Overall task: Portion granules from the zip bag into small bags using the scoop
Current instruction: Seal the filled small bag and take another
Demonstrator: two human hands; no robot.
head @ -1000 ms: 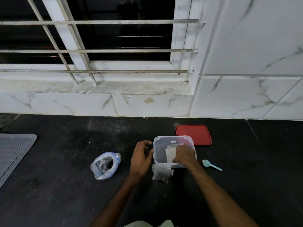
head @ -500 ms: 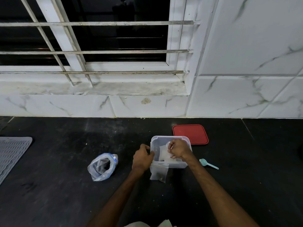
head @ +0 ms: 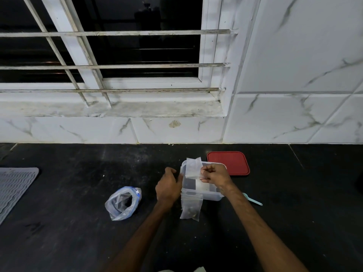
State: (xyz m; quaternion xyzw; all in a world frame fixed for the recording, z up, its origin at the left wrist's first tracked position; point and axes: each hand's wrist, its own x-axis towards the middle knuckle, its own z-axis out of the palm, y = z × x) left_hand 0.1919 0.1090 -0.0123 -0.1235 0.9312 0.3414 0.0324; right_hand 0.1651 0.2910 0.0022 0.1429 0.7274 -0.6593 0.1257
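Note:
My right hand (head: 215,174) pinches an empty small clear bag (head: 193,167) and holds it up over the clear plastic box (head: 208,195). My left hand (head: 169,184) is at the box's left side with its fingers curled toward the bag's lower edge; whether it grips anything I cannot tell. A small bag with some granules (head: 191,208) leans against the box's front. The zip bag of granules (head: 123,202), with a blue seal, stands open on the black counter to the left. The light blue scoop (head: 253,201) lies right of the box, partly behind my right forearm.
The box's red lid (head: 228,162) lies flat behind it near the tiled wall. A grey ribbed mat (head: 13,189) sits at the counter's left edge. A barred window with a marble sill runs above the black counter (head: 68,232).
My right hand has lifted a small bag out of the box and raised it above the rim. My left hand moved from the counter up to the box's left side.

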